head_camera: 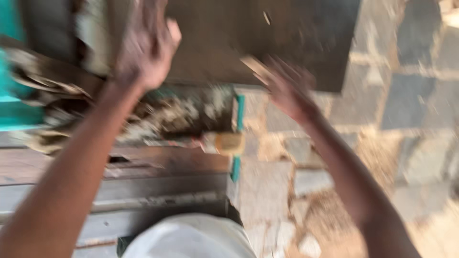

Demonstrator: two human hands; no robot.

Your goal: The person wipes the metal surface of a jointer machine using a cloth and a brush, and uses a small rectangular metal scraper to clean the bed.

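Blurring hides detail: left hand [146, 48] and right hand [287, 88] spread, empty, near dark board [267, 33].

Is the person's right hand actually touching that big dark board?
Cannot tell. In the head view the right hand overlaps the lower edge of the dark board, but motion blur hides whether the fingers press on it or hover.

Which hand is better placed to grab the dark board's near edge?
Probably right. The right hand lies open at the dark board near edge; the left hand is raised over its left end. Motion blur hides actual contact.
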